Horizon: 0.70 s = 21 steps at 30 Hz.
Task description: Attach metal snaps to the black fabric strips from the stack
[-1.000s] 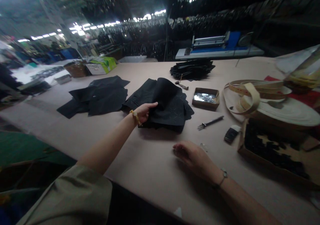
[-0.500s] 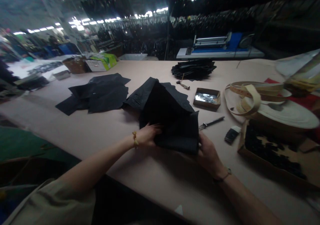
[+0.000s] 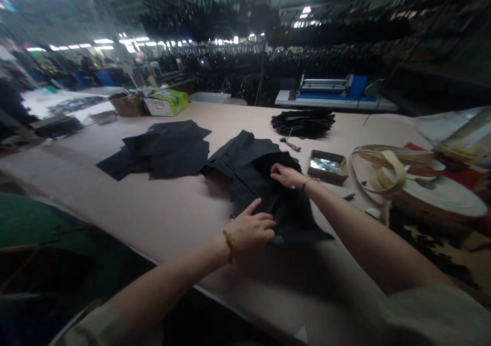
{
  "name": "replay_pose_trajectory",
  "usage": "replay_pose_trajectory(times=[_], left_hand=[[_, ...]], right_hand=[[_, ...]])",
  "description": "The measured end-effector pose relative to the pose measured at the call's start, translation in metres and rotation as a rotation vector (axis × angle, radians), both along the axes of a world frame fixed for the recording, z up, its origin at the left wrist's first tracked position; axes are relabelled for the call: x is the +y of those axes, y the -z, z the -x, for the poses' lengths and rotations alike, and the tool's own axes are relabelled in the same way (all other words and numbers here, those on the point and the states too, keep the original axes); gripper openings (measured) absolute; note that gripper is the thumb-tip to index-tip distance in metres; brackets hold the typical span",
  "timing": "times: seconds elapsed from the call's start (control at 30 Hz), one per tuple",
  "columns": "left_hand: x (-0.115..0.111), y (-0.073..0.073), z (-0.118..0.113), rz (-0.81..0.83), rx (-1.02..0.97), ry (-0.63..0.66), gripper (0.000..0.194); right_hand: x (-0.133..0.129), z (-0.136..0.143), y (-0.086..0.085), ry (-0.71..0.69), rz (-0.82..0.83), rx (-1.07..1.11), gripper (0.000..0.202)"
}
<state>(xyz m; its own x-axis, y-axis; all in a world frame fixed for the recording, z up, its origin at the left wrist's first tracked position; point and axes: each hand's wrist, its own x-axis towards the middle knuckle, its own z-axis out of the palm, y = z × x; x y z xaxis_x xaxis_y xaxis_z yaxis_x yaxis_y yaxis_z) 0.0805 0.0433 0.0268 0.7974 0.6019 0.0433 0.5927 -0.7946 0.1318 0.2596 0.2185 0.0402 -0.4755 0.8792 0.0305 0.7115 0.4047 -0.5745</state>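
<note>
The left grip [image 3: 249, 229], fingers apart, lies over the near part of the black sheet [image 3: 288, 209]; the right grip [image 3: 287, 176] curls at its fold — whether clamped on it, I cannot tell. Beyond the right grip are a hammer [image 3: 293, 146] and a box [image 3: 326, 176]; black pieces [image 3: 178, 154] spread left of both grips.

Black sheets [image 3: 249, 169] on pinkish table [image 3: 172, 208]

flat black flexible sheets [image 3: 247, 174] | behind-left of sheets: white-and-lime-green rectangular carton [image 3: 165, 103] | right of sheets: cream-and-tan coiled strap [image 3: 441, 192] | under sheets: pale pinkish-beige flat tabletop [image 3: 169, 210]
</note>
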Motion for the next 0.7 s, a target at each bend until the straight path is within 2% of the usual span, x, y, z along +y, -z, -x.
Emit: replay_pose_trajectory(times=[0.1, 0.17, 0.3, 0.4, 0.47, 0.57, 0.63, 0.7], left_hand=[[-0.035, 0.004, 0.025, -0.132, -0.133, 0.064, 0.017], [-0.053, 0.005, 0.045, -0.119, -0.23, 0.003, 0.015], [-0.08, -0.004, 0.071, -0.074, -0.37, -0.093, 0.018], [-0.105, -0.012, 0.075, -0.06, -0.454, -0.055, 0.02], [-0.126, -0.016, 0.077, 0.006, -0.521, -0.118, 0.019], [-0.15, -0.027, 0.086, 0.296, -0.672, -0.401, 0.025], [-0.156, -0.039, 0.093, 0.621, -0.809, -0.594, 0.026], [-0.153, -0.051, 0.098, 0.971, -0.997, -0.743, 0.03]], right_hand=[[0.035, -0.004, 0.025, 0.103, -0.005, 0.033, 0.026], [0.043, -0.009, 0.037, 0.138, -0.009, 0.065, 0.028], [0.041, -0.015, 0.052, 0.17, -0.031, 0.128, 0.028], [0.035, -0.016, 0.059, 0.163, -0.05, 0.178, 0.029], [0.032, -0.015, 0.06, 0.149, -0.061, 0.205, 0.029], [0.03, -0.016, 0.053, 0.134, -0.07, 0.223, 0.028], [0.03, -0.017, 0.041, 0.131, -0.08, 0.24, 0.027], [0.03, -0.016, 0.024, 0.147, -0.113, 0.284, 0.027]])
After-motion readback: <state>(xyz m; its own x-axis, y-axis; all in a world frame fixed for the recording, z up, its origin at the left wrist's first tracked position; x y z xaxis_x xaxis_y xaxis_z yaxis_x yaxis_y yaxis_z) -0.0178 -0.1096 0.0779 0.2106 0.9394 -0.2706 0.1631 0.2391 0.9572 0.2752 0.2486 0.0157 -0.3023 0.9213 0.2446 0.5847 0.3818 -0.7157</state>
